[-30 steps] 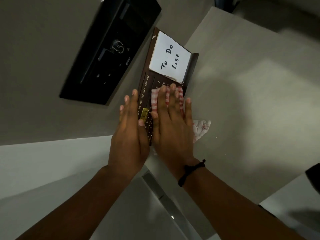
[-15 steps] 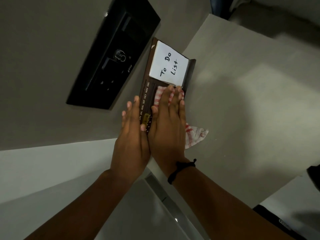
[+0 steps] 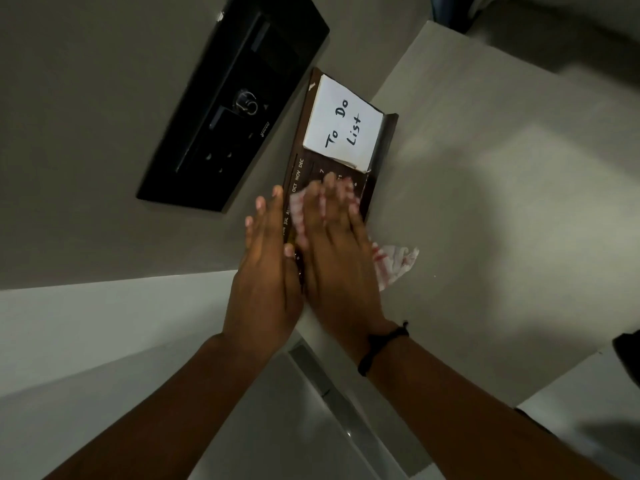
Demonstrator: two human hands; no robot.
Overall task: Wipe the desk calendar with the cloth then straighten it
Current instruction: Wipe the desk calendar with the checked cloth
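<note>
Right fingers (image 3: 332,199) flat on cloth (image 3: 394,263) atop desk calendar (image 3: 377,168), long axis running away; left hand (image 3: 268,258) open alongside.

Setting: office or home study; which of the two, cannot tell.
Surface: plain pale desk top (image 3: 502,202), matte, dimly lit.
Evidence 1: brown desk calendar (image 3: 298,174) with month names printed along one edge.
Evidence 2: white notepad (image 3: 343,123) handwritten "To Do List", seated in the calendar's upper part.
Evidence 3: flat black panel (image 3: 235,98) with small controls, just beside the calendar; its type is unclear.
</note>
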